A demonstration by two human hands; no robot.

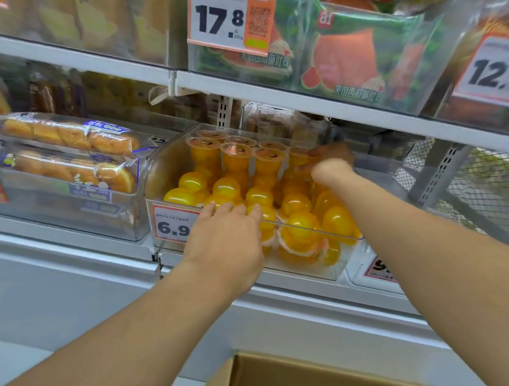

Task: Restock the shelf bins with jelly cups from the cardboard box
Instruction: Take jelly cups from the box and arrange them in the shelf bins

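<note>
A clear shelf bin holds several orange jelly cups, some upright at the back, some upside down in front. My left hand rests flat on the bin's front rim, fingers over the edge, covering part of the 6.9 price tag. My right hand reaches deep to the back right of the bin, fingers closed around an upright jelly cup; it is blurred. The cardboard box sits open at the bottom of the view, its inside hidden.
A bin of wrapped bread stands to the left. Above hangs a shelf with watermelon toast packs and price tags. A wire mesh panel and another clear bin lie to the right.
</note>
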